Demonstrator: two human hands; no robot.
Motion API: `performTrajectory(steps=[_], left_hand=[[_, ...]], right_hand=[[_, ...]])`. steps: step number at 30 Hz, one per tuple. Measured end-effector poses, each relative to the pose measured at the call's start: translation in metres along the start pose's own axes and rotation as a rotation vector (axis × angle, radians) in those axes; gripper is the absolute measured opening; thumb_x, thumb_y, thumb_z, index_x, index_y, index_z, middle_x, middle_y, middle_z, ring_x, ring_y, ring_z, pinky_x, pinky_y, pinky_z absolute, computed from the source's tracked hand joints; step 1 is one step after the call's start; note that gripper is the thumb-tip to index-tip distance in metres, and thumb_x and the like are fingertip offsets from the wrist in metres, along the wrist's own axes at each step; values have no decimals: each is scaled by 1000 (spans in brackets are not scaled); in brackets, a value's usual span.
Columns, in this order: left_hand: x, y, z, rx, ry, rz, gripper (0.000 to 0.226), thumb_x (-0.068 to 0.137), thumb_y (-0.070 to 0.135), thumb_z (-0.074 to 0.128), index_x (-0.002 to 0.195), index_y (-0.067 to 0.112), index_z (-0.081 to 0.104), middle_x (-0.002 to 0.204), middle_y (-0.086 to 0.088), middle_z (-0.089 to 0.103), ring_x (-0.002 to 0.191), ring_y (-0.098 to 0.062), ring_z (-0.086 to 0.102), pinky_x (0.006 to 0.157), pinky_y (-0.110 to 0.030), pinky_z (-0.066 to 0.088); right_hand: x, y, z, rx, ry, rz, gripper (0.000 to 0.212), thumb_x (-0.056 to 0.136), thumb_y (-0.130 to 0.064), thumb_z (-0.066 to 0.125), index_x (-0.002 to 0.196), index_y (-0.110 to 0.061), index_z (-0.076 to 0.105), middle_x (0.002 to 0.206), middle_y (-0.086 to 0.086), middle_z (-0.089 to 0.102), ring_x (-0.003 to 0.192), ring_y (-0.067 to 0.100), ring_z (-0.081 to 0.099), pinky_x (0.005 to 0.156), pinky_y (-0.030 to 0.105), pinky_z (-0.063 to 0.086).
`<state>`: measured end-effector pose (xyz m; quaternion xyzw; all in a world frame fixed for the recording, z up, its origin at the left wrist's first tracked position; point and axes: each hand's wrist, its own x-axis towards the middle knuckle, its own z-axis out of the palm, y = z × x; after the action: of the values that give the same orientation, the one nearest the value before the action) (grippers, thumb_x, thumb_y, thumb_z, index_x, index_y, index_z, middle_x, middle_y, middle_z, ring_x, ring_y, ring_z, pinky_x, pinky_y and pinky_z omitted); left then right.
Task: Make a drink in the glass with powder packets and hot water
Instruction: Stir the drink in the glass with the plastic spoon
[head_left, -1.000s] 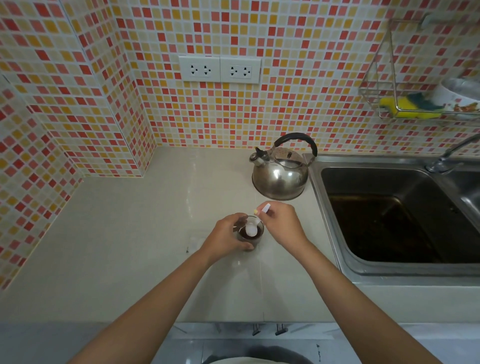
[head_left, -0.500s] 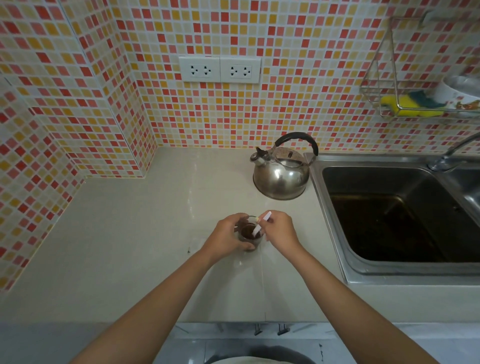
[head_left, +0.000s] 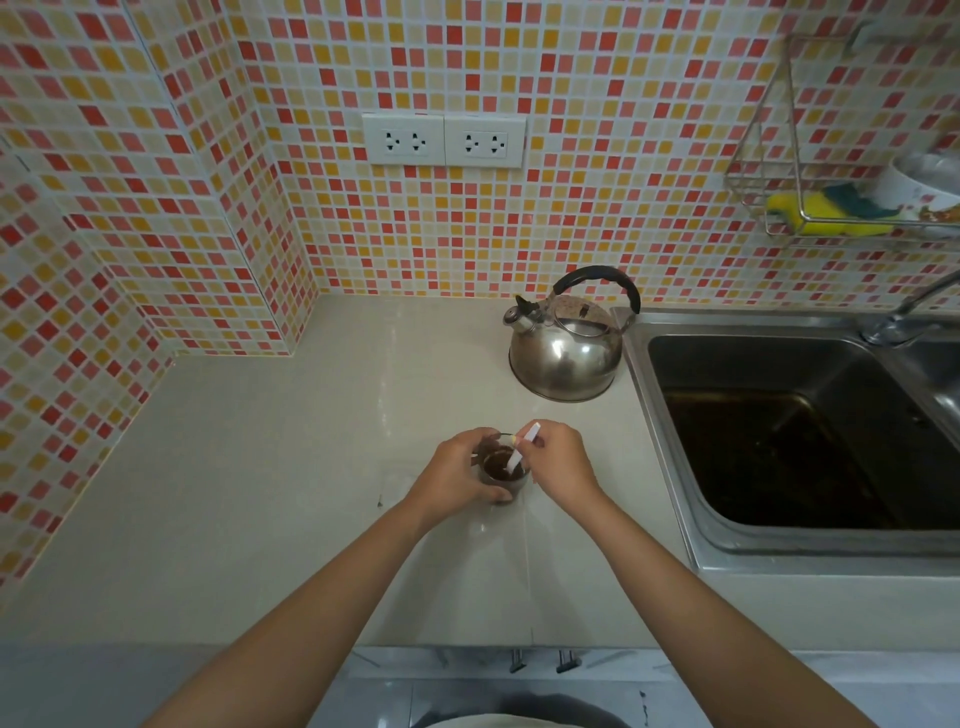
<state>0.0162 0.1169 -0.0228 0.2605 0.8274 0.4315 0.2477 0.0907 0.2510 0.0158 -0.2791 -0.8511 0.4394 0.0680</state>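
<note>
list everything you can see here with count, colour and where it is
glass: 1, clear with dark brown contents, on the counter
spoon: 1, white, dipping into the glass
kettle: 1, steel with black handle, counter beside the sink
sink: 1, steel, right side
tap: 1, chrome, behind the sink
wall sockets: 2, white, on the tiled wall
wire rack: 1, metal, wall upper right
sponge: 1, yellow and green, in the rack
bowl: 1, white, in the rack
counter: 1, beige
left hand: around the glass
right hand: holding the spoon
</note>
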Motion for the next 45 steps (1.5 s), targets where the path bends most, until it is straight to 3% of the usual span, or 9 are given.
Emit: performTrajectory(steps=[9,13,16,19,24,29,35,39,45], left_hand=[[0,0,0,-7,7,13,84,53,19,93,128,19,57,126,-1,63,115,-19,61,103,-38,50],[1,1,0,-2,5,6,86,53,21,93,130,20,55,128,-2,62,117,-20,60,104,-38,49],[1,0,0,-6,-4,22,85,52,19,93,129,19,56,127,-3,63,116,-19,61,104,-33,48],[2,-1,-1,-13,-10,38,85,51,16,93,128,17,56,125,-3,63,113,-15,61,101,-23,47],[2,-2,-1,-20,-13,37,83,52,15,93,127,17,57,122,-1,63,112,-15,61,102,-26,47],[3,-3,-1,2,-13,46,83,52,21,93,127,20,56,124,2,62,111,-13,61,97,-20,47],[3,-4,-1,-2,-8,44,84,51,21,93,127,19,57,125,0,63,114,-14,61,104,-30,48],[3,-4,0,-7,-4,38,84,50,21,93,126,22,57,120,5,63,111,-13,61,101,-25,48],[3,-3,0,-13,-8,47,80,50,20,93,122,25,59,113,9,63,109,-13,63,97,-22,48]], right_hand=[[0,1,0,41,-46,-17,16,89,-15,58,75,-12,65,66,4,61,63,19,57,64,31,47],[0,6,-2,-1,44,-34,15,90,-15,57,80,-8,67,72,6,65,68,19,60,67,29,47],[2,5,-4,49,27,42,24,90,-13,56,67,-12,64,57,-3,60,55,12,55,57,25,42],[4,0,-8,176,55,96,18,86,-10,57,73,-6,68,52,-2,59,49,11,52,55,27,42],[3,-9,-17,164,143,-44,13,86,-17,60,78,-10,67,60,-10,59,62,11,57,57,22,42],[1,-5,-17,-78,7,-204,15,89,-18,58,78,-15,68,72,0,65,71,19,62,66,30,49],[-1,8,-4,94,-5,35,19,89,-15,60,71,-13,66,66,9,66,52,15,56,56,31,49],[0,11,-5,78,65,17,18,89,-15,60,73,-10,67,68,6,66,68,24,63,66,31,49],[1,8,0,66,5,-44,17,88,-15,60,73,-12,68,66,3,65,65,20,60,62,29,47]])
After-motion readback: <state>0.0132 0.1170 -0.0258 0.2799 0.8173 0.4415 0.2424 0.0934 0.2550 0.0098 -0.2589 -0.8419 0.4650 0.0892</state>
